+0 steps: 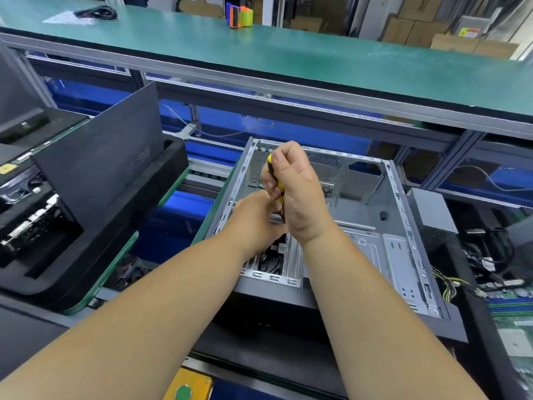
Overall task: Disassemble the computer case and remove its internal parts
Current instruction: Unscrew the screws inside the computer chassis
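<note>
The case (360, 220) lies on its side at the centre of the workstation, open face up, its main bay largely stripped to bare metal. A drive cage and some black cabling remain at the near-left corner, partly hidden by the forearms.

The right hand (300, 192) is clenched around a yellow-and-black screwdriver (274, 180), held upright with its shaft pointing down into the cage area. The left hand (256, 217) reaches in just beside the shaft; its fingers are hidden behind the right hand, so I cannot tell whether they grip anything. The tip and any screw are not visible.

Judgement on handling: the case is stiff sheet steel, probably light now it is gutted, with stamped edges that may be sharp — best lifted by the folded rim rails or the solid front end, not the thin inner brackets.

Surroundings: a dark side panel (101, 157) leans upright to the left, well apart. To the right sit a grey power supply (432, 215) just beside the case, loose cables (487, 255) and a green board (513, 307). The shelf (288, 62) overhead limits upward clearance — the cables at right could snag a sideways move.
</note>
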`<state>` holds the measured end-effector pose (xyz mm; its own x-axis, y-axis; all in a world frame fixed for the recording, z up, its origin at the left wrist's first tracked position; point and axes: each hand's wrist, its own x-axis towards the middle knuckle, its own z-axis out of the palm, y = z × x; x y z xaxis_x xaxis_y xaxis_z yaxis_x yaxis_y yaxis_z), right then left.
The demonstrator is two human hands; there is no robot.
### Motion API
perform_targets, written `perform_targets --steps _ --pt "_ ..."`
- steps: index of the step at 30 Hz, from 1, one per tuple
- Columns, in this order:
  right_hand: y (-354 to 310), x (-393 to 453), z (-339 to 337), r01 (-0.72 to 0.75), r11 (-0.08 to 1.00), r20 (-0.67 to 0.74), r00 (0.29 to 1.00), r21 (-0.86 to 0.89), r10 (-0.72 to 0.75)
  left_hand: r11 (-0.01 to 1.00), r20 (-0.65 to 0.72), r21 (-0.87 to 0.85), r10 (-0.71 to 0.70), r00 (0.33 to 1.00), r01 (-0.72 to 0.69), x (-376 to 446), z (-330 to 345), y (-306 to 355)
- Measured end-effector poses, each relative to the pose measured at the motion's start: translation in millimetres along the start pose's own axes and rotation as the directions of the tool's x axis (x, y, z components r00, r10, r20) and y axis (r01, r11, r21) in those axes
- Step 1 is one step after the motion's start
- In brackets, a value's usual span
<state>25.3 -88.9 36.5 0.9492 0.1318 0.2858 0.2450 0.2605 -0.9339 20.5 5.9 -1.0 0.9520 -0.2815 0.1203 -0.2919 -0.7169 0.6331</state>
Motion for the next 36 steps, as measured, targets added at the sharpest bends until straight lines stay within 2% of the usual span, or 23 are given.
perform_targets --steps 5,10,18,22,26,33,36 --pt "1.2 0.3 -0.3 0.049 0.999 -0.012 0.999 -0.009 -0.049 1.0 0.017 0.007 0.004 1.0 -0.005 -1.0 -2.7 2.3" --pt "4.2 6.0 -6.7 0.044 0.999 -0.102 0.994 -0.009 -0.044 0.999 0.025 -0.019 0.048 0.999 -0.047 -2.5 -3.8 3.4" --pt "5.4 6.6 -5.6 0.064 0.986 -0.074 0.996 0.152 -0.053 0.999 0.004 0.006 0.051 0.999 -0.051 -2.4 -2.7 1.9" --pt "2.4 4.7 -15.5 0.087 0.988 -0.125 0.99 0.125 -0.072 0.998 -0.005 0.018 0.057 0.998 -0.057 -1.0 -0.8 -2.0" --pt "0.3 4.2 -25.4 0.08 0.992 -0.101 0.992 0.096 -0.07 0.998 -0.008 0.028 0.05 0.999 -0.05 -1.5 -0.5 -2.3" --pt "2.1 8.6 -28.8 0.05 0.978 -0.075 0.997 0.204 -0.035 0.999 -0.01 0.002 0.049 0.999 -0.049 -0.3 1.4 -3.0" --pt "4.3 11.0 -24.2 0.049 0.981 -0.094 0.995 0.188 -0.032 0.999 -0.007 0.011 0.051 0.999 -0.05 0.3 2.1 -4.5"
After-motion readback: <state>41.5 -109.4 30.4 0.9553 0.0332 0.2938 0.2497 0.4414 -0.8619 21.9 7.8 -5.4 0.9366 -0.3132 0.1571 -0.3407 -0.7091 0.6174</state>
